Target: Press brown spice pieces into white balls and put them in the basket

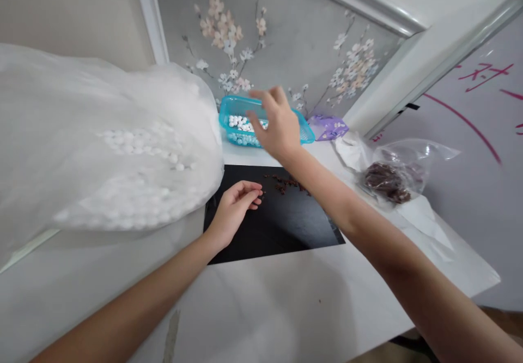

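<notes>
My left hand (238,206) is over a black mat (269,232), thumb and fingertips pressed together in a pinch. What the pinch holds, if anything, is too small to make out. Just beyond the fingertips, small dark reddish-brown pieces (281,186) lie scattered on the mat. My right hand (280,126) hovers above a turquoise plastic basket (229,103), blurred a little, its fingers apart and nothing seen in them. Small white balls (241,123) fill the left part of that basket, and the hand hides some of its middle.
A big translucent bag (134,150) of white balls bulges at the left, touching the mat's edge. To the right are a purple packet (328,127), a clear bag (388,180) of brown pieces and white paper (427,224). A flowered panel (294,41) stands behind the white table (278,303).
</notes>
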`<act>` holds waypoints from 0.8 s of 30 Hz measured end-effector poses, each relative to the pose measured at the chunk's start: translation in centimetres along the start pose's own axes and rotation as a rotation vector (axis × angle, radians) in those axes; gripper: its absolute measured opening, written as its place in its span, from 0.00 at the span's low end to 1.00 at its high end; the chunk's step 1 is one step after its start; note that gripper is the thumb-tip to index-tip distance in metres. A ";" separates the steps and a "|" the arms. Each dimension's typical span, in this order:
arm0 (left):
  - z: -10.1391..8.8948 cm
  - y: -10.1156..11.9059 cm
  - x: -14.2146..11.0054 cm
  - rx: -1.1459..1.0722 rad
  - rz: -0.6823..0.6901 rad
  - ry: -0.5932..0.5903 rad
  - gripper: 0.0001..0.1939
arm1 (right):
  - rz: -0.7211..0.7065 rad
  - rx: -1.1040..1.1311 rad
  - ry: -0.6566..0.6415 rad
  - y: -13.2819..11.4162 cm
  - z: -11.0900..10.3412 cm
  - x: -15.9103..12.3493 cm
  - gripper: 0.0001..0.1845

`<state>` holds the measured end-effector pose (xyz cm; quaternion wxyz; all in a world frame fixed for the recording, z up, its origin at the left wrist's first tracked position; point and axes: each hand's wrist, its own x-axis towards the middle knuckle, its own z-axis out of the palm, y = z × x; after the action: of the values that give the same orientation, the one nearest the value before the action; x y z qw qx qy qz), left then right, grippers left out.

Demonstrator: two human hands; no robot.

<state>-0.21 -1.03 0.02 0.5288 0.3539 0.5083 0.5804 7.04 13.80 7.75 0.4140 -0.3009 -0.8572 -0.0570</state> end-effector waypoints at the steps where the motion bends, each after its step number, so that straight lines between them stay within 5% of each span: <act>1: 0.0 0.0 0.0 -0.005 0.003 -0.004 0.08 | -0.107 0.016 -0.086 -2.0 -0.4 -0.2 0.11; 4: 0.1 -0.1 0.0 -0.020 0.017 -0.018 0.07 | -0.371 0.012 -0.467 -7.0 -0.4 -0.8 0.10; 7: 0.2 -0.1 0.0 -0.027 0.030 -0.016 0.07 | -0.429 -0.057 -0.714 -8.9 1.6 -0.8 0.08; 13: 0.3 0.0 -0.1 -0.040 0.044 -0.001 0.05 | -0.326 -0.070 -0.691 -7.9 4.9 -0.6 0.06; 22: 0.4 0.1 -0.2 -0.081 0.037 0.005 0.05 | -0.324 -0.049 -0.654 -8.0 5.0 -1.0 0.06; 24: 0.2 -0.1 0.0 -0.099 0.046 0.024 0.04 | -0.258 0.034 -0.551 -7.6 4.3 -1.3 0.07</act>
<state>0.05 -1.02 0.03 0.5260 0.3321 0.4770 0.6208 0.46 8.48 5.15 0.1602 -0.1866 -0.9692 -0.0113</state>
